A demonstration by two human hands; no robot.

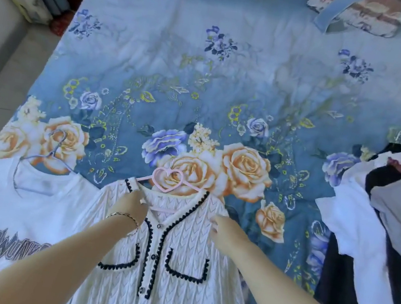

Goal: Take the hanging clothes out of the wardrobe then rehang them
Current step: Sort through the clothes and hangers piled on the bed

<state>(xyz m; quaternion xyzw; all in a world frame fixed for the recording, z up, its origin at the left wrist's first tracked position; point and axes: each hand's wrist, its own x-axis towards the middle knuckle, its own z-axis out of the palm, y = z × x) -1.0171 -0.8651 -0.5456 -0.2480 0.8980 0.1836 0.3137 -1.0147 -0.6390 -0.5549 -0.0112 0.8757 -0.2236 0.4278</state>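
Left hand (pixel 131 205) pinches the collar of the white cable-knit cardigan with navy trim (pixel 171 303), right hand (pixel 225 232) grips its shoulder, pink heart-shaped hanger (pixel 168 177) in its neck.

The cardigan (pixel 172 264) at the foot edge of the bed (pixel 233 65) runs off the picture's bottom, hem and sleeves unseen. The pink hanger (pixel 168 177) has its arms buried under the shoulders. The left hand (pixel 131 206) gripping the neckline and the right hand (pixel 224 231) pinching the knit both lose their fingertips in fabric. At the bed's left edge the T-shirt (pixel 3 213) is cropped, its print incomplete, and the wire hanger (pixel 36 166) dips inside its collar. The clothes pile (pixel 377 230) at the right edge is cropped, its hangers blurred.
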